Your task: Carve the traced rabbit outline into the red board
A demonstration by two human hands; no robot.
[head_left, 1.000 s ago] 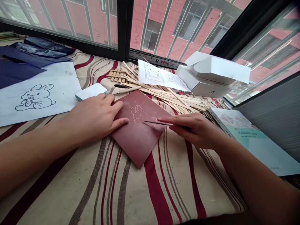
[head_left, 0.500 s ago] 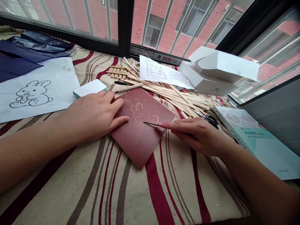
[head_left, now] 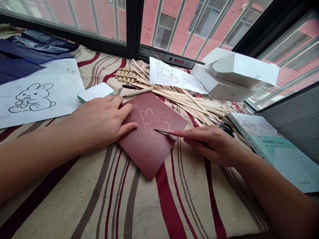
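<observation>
Maroon board (head_left: 142, 152) w/ pale rabbit outline (head_left: 154, 121)

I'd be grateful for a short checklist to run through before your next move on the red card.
1. Left hand resting on the card: ok.
2. Right hand holding the pick: ok.
3. Pick tip touching the card: cannot tell.
4. Scratched rabbit visible on the card, like the paper rabbit: ok.
5. Scissors off the card: ok.
</observation>
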